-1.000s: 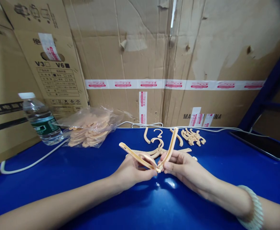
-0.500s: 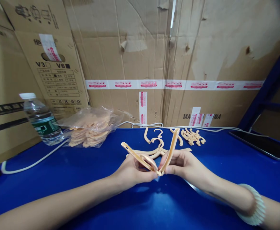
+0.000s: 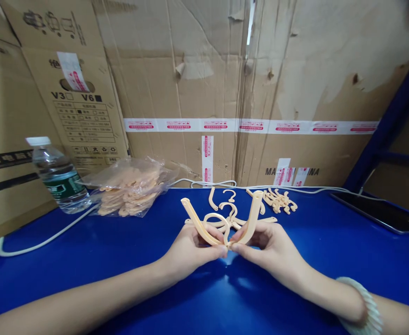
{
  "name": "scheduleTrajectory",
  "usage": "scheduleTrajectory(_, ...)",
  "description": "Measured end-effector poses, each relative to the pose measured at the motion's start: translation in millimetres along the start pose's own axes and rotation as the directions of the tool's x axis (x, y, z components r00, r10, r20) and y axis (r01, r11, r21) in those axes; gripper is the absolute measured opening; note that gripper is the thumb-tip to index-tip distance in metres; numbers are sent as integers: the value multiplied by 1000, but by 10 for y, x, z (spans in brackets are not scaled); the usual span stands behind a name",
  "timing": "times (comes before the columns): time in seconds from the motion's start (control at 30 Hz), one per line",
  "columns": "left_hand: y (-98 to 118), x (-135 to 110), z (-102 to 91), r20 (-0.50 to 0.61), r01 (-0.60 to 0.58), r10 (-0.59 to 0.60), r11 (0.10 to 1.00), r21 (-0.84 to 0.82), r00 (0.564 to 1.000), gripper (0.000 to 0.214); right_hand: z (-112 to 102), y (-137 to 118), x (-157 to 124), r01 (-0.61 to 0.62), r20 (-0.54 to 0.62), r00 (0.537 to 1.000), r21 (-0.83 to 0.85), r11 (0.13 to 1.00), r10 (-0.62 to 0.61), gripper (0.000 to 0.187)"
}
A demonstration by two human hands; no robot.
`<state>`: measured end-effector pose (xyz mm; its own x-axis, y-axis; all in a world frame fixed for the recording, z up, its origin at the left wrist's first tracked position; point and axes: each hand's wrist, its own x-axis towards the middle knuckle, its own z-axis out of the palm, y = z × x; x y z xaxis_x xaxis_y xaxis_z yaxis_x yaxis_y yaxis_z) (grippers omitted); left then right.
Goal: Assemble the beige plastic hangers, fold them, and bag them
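Observation:
A small peach plastic hanger (image 3: 204,225), folded into a V with its hook curling between the arms, is held above the blue table (image 3: 120,251). My left hand (image 3: 190,249) pinches its left arm near the joint. My right hand (image 3: 267,246) pinches the right arm (image 3: 254,214) at the same joint, thumbs nearly touching. Behind the hands lie loose hooks (image 3: 227,197) and more hanger pieces (image 3: 279,200) on the table.
A clear bag of peach parts (image 3: 131,186) and a water bottle (image 3: 57,174) stand at the back left. A white cable (image 3: 44,239) runs along the table. A dark tablet (image 3: 382,211) lies at the right. Cardboard boxes (image 3: 207,83) wall the back.
The hanger has turned in my hands so its hook now shows between the two arms, and the arms stand more upright. Both hands have shifted slightly closer together.

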<state>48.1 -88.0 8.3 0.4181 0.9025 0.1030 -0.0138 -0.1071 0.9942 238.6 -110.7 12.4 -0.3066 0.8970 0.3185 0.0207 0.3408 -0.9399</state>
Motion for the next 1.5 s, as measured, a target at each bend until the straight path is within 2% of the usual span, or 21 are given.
scheduleTrajectory(0.1,48,10,-26,-1,-8,8,1000,-23,1000,17,-58,-29,55,-35,-23,999,18,999,36,18)
scheduleTrajectory(0.17,86,34,-87,-27,-15,14,1000,-15,1000,21,-179,-67,118,-65,-26,998,2,998,65,19)
scheduleTrajectory(0.27,145,99,-238,-112,-32,34,999,21,993,24,-471,-141,233,-102,0,995,-91,991,103,22)
scheduleTrajectory(0.37,187,183,-414,-128,-56,60,998,33,990,27,-785,-213,329,-56,42,997,-242,969,69,26)
scheduleTrajectory(0.43,195,236,-525,-129,-76,82,996,47,988,29,-941,-252,360,23,100,995,-387,922,17,27)
scheduleTrajectory(0.53,181,296,-671,-124,-107,120,988,110,985,27,-1068,-291,363,138,206,979,-647,749,-3,19)
scheduleTrajectory(0.63,168,326,-783,-89,-127,151,965,231,985,21,-1105,-298,350,209,287,958,-765,610,31,9)
scheduleTrajectory(0.77,204,315,-834,10,-160,169,912,378,986,19,-1100,-268,347,341,433,901,-758,556,38,6)
scheduleTrajectory(0.83,225,295,-817,87,-231,215,863,450,973,19,-1094,-251,349,348,462,883,-764,543,84,6)
scheduleTrajectory(0.9,225,275,-789,224,-364,288,752,550,931,20,-1091,-241,349,325,462,876,-780,535,140,6)
scheduleTrajectory(1.0,181,253,-758,403,-535,352,552,639,845,21,-1083,-240,347,286,447,871,-797,531,202,6)
scheduleTrajectory(1.07,139,247,-750,421,-549,353,512,661,836,21,-1078,-236,344,241,416,875,-817,524,247,8)
scheduleTrajectory(1.17,94,249,-752,421,-539,337,504,675,842,20,-1085,-201,348,150,346,890,-837,526,297,6)
scheduleTrajectory(1.3,68,264,-766,398,-521,339,496,694,852,11,-1120,-130,377,111,308,910,-826,552,278,3)
scheduleTrajectory(1.5,15,279,-795,352,-499,366,478,723,861,9,-1075,-117,387,105,252,940,-858,503,232,3)
